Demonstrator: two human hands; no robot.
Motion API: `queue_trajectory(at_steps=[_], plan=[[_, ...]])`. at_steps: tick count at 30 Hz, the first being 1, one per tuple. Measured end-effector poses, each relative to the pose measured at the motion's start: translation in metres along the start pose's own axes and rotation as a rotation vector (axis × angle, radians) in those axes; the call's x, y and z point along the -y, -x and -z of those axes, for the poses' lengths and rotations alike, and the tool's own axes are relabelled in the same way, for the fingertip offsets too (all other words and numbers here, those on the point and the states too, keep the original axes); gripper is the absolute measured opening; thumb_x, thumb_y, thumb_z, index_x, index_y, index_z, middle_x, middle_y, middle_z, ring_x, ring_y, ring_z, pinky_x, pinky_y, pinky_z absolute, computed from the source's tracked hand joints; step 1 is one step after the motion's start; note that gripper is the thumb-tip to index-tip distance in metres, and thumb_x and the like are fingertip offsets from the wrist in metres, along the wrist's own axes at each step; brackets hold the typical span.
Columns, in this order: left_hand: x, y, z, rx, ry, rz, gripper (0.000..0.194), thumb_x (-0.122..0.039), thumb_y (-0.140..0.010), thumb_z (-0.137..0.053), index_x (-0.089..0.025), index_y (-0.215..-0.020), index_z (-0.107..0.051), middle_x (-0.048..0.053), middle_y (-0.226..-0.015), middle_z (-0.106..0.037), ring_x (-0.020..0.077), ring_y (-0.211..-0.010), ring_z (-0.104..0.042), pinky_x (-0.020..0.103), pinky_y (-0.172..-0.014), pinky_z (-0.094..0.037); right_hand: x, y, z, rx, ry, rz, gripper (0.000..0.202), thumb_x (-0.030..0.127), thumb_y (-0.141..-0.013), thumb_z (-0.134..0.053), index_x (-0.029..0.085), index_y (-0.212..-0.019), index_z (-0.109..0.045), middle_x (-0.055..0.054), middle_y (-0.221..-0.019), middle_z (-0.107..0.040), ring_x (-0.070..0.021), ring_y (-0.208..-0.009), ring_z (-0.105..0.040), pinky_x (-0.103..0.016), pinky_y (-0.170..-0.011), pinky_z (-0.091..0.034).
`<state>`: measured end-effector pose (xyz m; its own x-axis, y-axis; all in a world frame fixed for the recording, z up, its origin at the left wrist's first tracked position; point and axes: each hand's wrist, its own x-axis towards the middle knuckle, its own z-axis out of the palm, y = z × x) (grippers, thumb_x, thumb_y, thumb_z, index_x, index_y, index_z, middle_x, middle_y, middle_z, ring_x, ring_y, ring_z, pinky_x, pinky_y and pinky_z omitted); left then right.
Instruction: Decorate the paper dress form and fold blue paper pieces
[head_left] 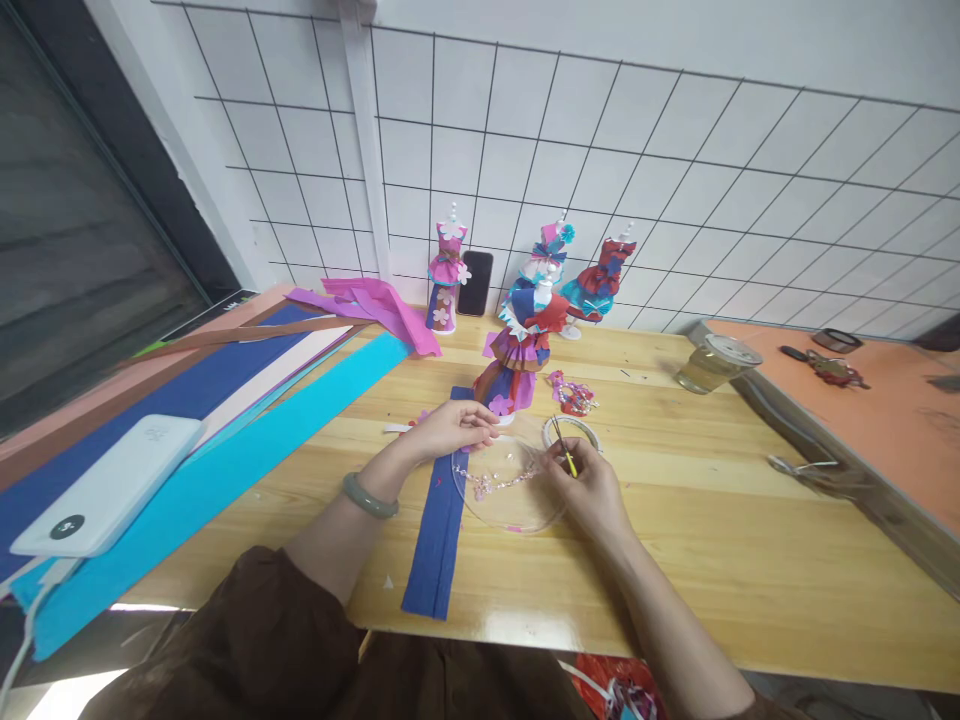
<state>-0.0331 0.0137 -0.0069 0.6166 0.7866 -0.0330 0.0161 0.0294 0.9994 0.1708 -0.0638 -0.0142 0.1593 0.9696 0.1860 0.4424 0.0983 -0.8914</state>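
My left hand (459, 426), a green bangle on its wrist, has its fingers bent together over the table; whether something small sits between the fingertips is hidden. Just beyond it stands a miniature dress form (517, 350) clad in crepe paper. My right hand (589, 485) grips a small tool (569, 458) with two thin dark prongs and a yellow grip, pointing away from me. Between the hands lies a clear round plate (517, 529) with a pink beaded chain (487, 488) on it. A white ring-shaped roll (591, 431) is behind the right hand. Left of the plate runs a dark blue crepe strip (435, 550).
More dressed forms (448, 270) and a phone (475, 283) stand against the tiled wall. Crepe strips (300, 410) and a white power bank (112, 480) cover the left. A bead pile (575, 396) lies past the roll; a lidded drink cup (712, 365) stands right.
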Motion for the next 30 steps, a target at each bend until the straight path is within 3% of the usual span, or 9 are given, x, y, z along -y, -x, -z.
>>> queue_trajectory(at_steps=[3, 9, 14, 16, 19, 22, 30], plan=[[-0.001, 0.001, 0.003, 0.014, -0.148, -0.006, 0.027, -0.027, -0.067, -0.061, -0.009, -0.089, -0.059, 0.007, -0.075, -0.063, 0.0087, -0.06, -0.056, 0.022, -0.056, -0.043, 0.003, 0.0, 0.001, 0.009, -0.078, -0.029, 0.019, 0.033, -0.066, -0.059, 0.017, -0.072, -0.051, -0.003, -0.069, -0.056, -0.0151, -0.062, -0.052, -0.026, -0.058, -0.042], [0.003, 0.001, -0.001, -0.004, -0.402, -0.052, 0.025, -0.027, -0.07, -0.056, -0.011, -0.09, -0.061, 0.006, -0.081, -0.064, 0.0125, -0.072, -0.058, 0.022, -0.063, -0.043, 0.006, 0.001, 0.001, 0.048, -0.125, -0.065, 0.023, 0.036, -0.065, -0.061, 0.017, -0.074, -0.053, -0.004, -0.068, -0.058, -0.014, -0.056, -0.052, -0.026, -0.055, -0.043], [-0.006, 0.006, -0.021, -0.002, -0.781, -0.2, 0.028, -0.023, -0.077, -0.047, -0.016, -0.1, -0.06, 0.004, -0.077, -0.061, 0.0119, -0.069, -0.054, 0.022, -0.062, -0.04, -0.005, 0.0, 0.001, 0.065, -0.009, -0.011, 0.018, 0.034, -0.069, -0.056, 0.018, -0.076, -0.053, -0.004, -0.074, -0.061, -0.0165, -0.066, -0.056, -0.027, -0.063, -0.044], [-0.008, 0.006, -0.032, 0.0, -0.951, -0.331, 0.022, -0.02, -0.077, -0.046, -0.018, -0.092, -0.063, 0.004, -0.08, -0.059, 0.0141, -0.08, -0.052, 0.024, -0.071, -0.038, -0.009, 0.0, 0.0, 0.081, 0.076, 0.01, 0.015, 0.031, -0.071, -0.053, 0.019, -0.078, -0.054, -0.004, -0.075, -0.062, -0.0168, -0.068, -0.057, -0.027, -0.064, -0.044], [-0.006, 0.003, -0.043, -0.031, -1.11, -0.35, 0.018, -0.018, -0.077, -0.046, -0.018, -0.079, -0.064, 0.004, -0.076, -0.055, 0.0145, -0.078, -0.05, 0.025, -0.073, -0.036, -0.009, 0.0, -0.001, 0.127, 0.153, 0.041, 0.015, 0.027, -0.072, -0.051, 0.019, -0.083, -0.056, -0.003, -0.078, -0.063, -0.0168, -0.069, -0.057, -0.026, -0.064, -0.043], [-0.001, 0.0, -0.045, -0.024, -1.141, -0.337, 0.018, -0.018, -0.077, -0.046, -0.018, -0.073, -0.064, 0.004, -0.074, -0.054, 0.014, -0.075, -0.05, 0.025, -0.073, -0.036, -0.004, 0.001, -0.003, 0.136, 0.225, 0.069, 0.015, 0.026, -0.072, -0.049, 0.02, -0.083, -0.056, -0.003, -0.078, -0.063, -0.017, -0.069, -0.057, -0.027, -0.064, -0.042], [-0.004, 0.003, -0.042, -0.001, -1.017, -0.384, 0.023, -0.013, -0.076, -0.044, -0.022, -0.086, -0.064, 0.003, -0.081, -0.058, 0.0143, -0.081, -0.051, 0.024, -0.074, -0.036, 0.003, 0.0, -0.003, 0.148, 0.308, 0.078, 0.009, 0.027, -0.073, -0.047, 0.02, -0.075, -0.052, -0.002, -0.069, -0.062, -0.0169, -0.063, -0.056, -0.026, -0.06, -0.04]])
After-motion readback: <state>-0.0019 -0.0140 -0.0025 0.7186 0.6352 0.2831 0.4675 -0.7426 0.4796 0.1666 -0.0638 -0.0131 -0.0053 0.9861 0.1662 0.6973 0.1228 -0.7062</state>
